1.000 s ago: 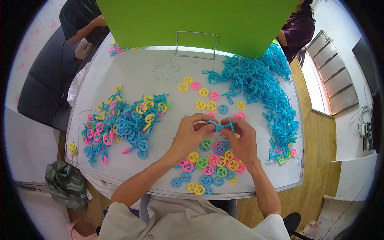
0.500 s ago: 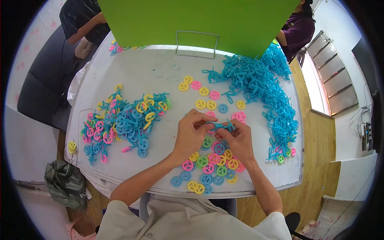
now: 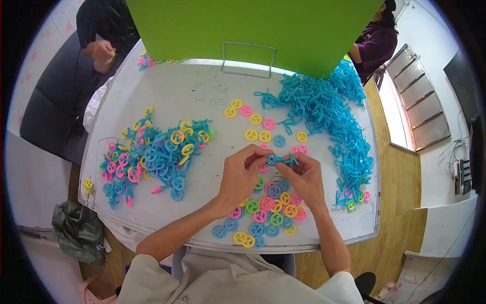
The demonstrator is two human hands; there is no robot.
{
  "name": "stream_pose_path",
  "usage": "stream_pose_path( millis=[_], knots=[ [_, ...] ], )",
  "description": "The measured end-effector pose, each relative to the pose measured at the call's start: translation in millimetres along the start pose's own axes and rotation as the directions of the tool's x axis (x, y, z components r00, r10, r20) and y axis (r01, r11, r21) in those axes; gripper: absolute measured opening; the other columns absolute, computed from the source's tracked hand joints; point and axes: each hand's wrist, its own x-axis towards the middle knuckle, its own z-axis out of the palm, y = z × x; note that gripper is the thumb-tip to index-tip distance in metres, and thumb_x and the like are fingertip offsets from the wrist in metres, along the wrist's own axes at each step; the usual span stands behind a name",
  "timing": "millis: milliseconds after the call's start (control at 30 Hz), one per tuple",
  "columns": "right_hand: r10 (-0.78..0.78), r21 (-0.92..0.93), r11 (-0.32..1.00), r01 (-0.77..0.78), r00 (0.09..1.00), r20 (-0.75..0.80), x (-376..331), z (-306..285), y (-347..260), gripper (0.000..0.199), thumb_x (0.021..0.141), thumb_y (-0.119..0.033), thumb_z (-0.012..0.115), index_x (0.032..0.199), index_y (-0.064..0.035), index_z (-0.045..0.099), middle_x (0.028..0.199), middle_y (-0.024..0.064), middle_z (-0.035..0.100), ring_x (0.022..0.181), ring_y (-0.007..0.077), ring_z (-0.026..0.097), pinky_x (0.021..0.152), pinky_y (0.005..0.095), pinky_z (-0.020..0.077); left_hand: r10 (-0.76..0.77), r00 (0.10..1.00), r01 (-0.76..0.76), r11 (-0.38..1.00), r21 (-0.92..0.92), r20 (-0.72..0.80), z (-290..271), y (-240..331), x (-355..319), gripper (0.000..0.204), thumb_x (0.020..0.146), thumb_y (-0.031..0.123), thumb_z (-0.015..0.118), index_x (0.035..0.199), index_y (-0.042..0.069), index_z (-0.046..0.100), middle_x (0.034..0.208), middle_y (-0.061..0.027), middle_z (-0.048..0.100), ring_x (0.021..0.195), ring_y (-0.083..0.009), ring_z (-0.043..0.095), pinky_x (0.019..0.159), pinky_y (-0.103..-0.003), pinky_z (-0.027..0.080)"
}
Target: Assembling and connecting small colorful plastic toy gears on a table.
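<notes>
Above the near middle of the table, my left hand pinches a small blue spoked wheel between thumb and fingers. My right hand grips a teal forked plastic piece whose prongs stick out past the fingertips. Wheel and forked piece touch, but the fingers partly hide how they meet. Just below my hands lies a spread of loose wheels in pink, yellow, green and blue. More loose wheels are scattered beyond my hands.
A large heap of teal forked pieces covers the right side of the white table. To the left lies a pile of wheels joined to teal pieces. A green panel with a wire frame stands at the back. Other people sit beyond.
My hands stay together, and more of the blue wheel shows between them. At upper left, another person's hand has come up holding something small and yellow. The whole view has shifted slightly.
</notes>
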Motion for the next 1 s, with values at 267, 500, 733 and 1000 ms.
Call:
stream_pose_path(
  millis=[267, 500, 733, 1000],
  knots=[
    [0.15, 0.416, 0.892, -0.179, 0.983, 0.102, -1.2, -0.5, 10.1, 0.015, 0.089, -0.015, 0.067, 0.094, -0.0012, 0.064, 0.081, 0.0017, 0.065, 0.073, 0.009, 0.062, 0.067, 0.023, 0.0505, 0.144, 0.989, -0.138, 0.981, 0.139, -0.03, 6.1, -11.3, -6.6, 0.018, 0.09, -0.007, 0.052, 0.102, -0.001, 0.064, 0.087, -0.0058, 0.065, 0.082, -0.0089, 0.06, 0.07, -0.022, 0.047],
    [0.166, 0.468, 0.875, -0.126, 0.985, -0.045, -4.1, 13.3, 10.0, 0.016, 0.089, -0.016, 0.067, 0.091, 0.0001, 0.065, 0.079, 0.0039, 0.066, 0.07, 0.0099, 0.06, 0.066, 0.0249, 0.0503, 0.201, 0.978, -0.185, 0.957, 0.225, -0.051, 9.8, -0.2, -10.0, 0.02, 0.09, -0.007, 0.051, 0.104, -0.001, 0.064, 0.092, -0.0077, 0.066, 0.087, -0.011, 0.062, 0.072, -0.023, 0.049],
    [-0.135, -0.025, 0.991, 0.135, 0.939, -0.316, -12.9, 30.2, 2.9, 0.01, 0.083, -0.007, 0.07, 0.084, 0.0013, 0.065, 0.073, 0.0038, 0.065, 0.064, 0.0083, 0.056, 0.059, 0.0238, 0.0443, 0.05, 0.998, -0.051, 0.998, -0.034, -0.032, 2.7, -2.7, 0.9, 0.021, 0.09, -0.008, 0.05, 0.108, -0.003, 0.061, 0.101, -0.009, 0.065, 0.09, -0.012, 0.062, 0.077, -0.025, 0.051],
    [-0.113, -0.138, 0.987, 0.084, 0.969, -0.221, -12.0, 23.3, -14.1, 0.014, 0.08, -0.008, 0.072, 0.08, 0.0029, 0.063, 0.066, 0.0051, 0.06, 0.061, 0.0079, 0.053, 0.054, 0.0247, 0.0418, 0.002, 1.0, -0.002, 0.999, 0.052, -0.003, -3.6, -8.7, 0.7, 0.017, 0.09, -0.008, 0.05, 0.103, -0.003, 0.06, 0.101, -0.0099, 0.066, 0.092, -0.0133, 0.063, 0.082, -0.026, 0.05]
  ],
)
